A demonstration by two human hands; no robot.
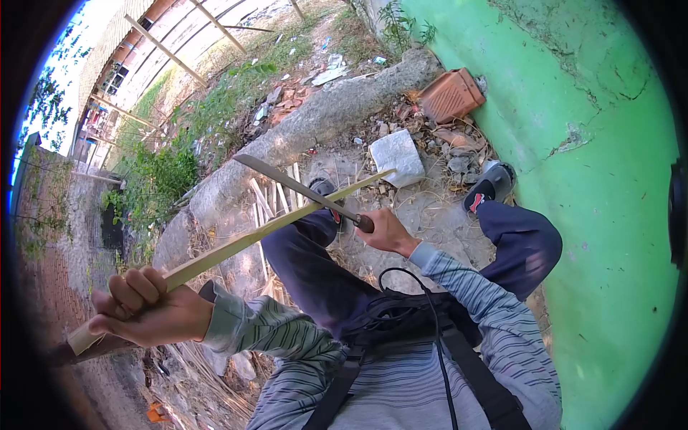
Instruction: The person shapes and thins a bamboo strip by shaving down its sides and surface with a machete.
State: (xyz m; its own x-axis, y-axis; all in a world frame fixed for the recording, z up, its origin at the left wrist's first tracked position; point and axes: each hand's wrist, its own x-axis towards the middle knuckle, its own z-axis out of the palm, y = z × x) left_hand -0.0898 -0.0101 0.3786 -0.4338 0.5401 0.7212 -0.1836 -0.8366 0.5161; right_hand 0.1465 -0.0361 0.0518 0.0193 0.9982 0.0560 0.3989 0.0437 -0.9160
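Note:
My left hand (147,307) is wrapped round the lower part of a long pale strip of wood or bamboo (244,242), which slants up to the right across my left leg. My right hand (387,233) grips the dark handle of a long-bladed knife (290,183). Its blade points up and to the left and crosses the strip near the strip's upper part. Whether blade and strip touch is hard to tell. Several pale cut strips (281,197) lie on the ground behind the crossing.
A green wall (609,215) stands close on the right. Ahead are a white block (398,158), an orange-brown hollow brick (451,95), rubble and a concrete ridge (315,118). Plants (168,161) grow at left. My legs are spread, and a black cable (433,301) hangs over my lap.

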